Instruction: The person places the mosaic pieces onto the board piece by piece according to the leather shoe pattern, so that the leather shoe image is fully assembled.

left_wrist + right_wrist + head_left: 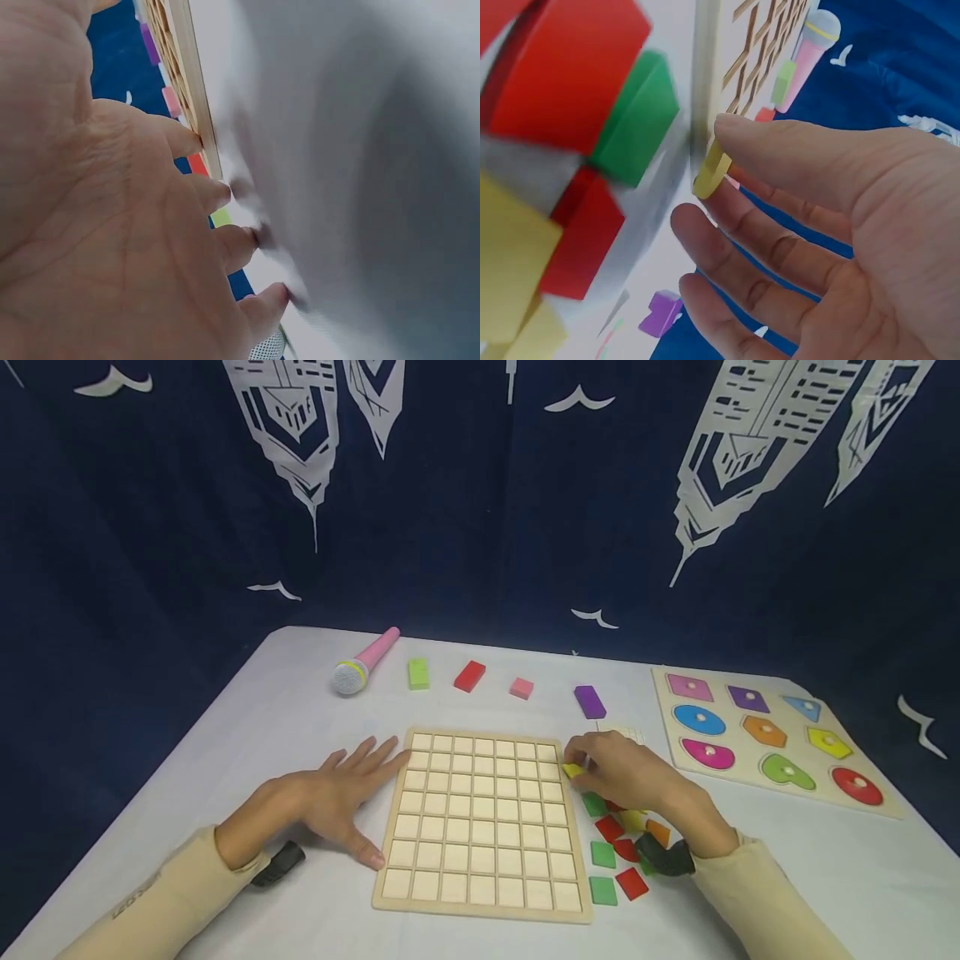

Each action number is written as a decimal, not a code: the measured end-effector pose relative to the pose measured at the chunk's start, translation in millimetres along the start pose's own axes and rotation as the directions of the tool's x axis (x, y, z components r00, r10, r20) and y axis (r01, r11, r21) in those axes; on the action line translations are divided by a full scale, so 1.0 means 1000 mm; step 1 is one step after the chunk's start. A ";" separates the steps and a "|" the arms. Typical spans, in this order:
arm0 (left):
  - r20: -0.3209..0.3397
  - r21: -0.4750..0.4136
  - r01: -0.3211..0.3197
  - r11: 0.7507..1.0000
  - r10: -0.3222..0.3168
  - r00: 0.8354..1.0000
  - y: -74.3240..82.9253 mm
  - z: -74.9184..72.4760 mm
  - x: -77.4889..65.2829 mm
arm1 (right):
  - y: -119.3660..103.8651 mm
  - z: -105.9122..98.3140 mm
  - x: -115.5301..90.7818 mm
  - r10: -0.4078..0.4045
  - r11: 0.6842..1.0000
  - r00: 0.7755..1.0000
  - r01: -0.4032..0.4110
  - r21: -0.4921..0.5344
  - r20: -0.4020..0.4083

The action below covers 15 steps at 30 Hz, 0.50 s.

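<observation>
A wooden grid board (480, 911) with bare square cells lies on the white table. My left hand (337, 802) is spread beside it, with thumb and index fingertip at its left edge. In the left wrist view, straight fingers (244, 244) rest on the cloth near the board's side (196, 90). At the board's upper right edge, my right hand (626, 772) pinches a yellow tile (714, 171) between thumb and fingers; the outer fingers hang loosely bent. Below that hand lie loose green tiles (602, 854), red tiles (632, 883), and yellow and orange ones, partly covered by the wrist.
Behind the board stand a pink toy microphone (367, 662), a light green block (418, 674), a red block (470, 677), a pink block (522, 688) and a purple block (590, 702). A shape puzzle board (727, 752) lies at right. Dark blue curtain (480, 527) hangs behind.
</observation>
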<state>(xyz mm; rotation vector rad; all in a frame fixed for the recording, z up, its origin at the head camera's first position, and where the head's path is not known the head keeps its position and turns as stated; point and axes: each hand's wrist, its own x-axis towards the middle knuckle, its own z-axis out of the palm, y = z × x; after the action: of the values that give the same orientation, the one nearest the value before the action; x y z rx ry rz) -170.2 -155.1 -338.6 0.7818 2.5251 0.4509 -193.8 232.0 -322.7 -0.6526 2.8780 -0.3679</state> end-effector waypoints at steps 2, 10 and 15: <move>0.004 0.015 0.001 1.000 -0.001 1.000 -0.001 -0.002 0.003 | -0.005 -0.001 0.001 -0.047 0.999 0.999 0.047 0.002 -0.015; 0.020 0.081 0.013 0.997 -0.014 1.000 0.000 -0.014 0.022 | -0.028 0.001 0.016 -0.199 0.980 0.978 0.200 0.018 -0.064; 0.014 0.080 0.031 0.996 -0.033 0.999 0.000 -0.013 0.024 | -0.043 0.005 0.027 -0.275 0.961 0.961 0.276 0.026 -0.045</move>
<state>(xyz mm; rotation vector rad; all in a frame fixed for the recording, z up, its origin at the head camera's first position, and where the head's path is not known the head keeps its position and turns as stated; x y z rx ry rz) -195.0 -143.1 -335.4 0.7701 2.5508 0.3339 -199.9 181.6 -319.1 -1.0561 2.8144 -0.4676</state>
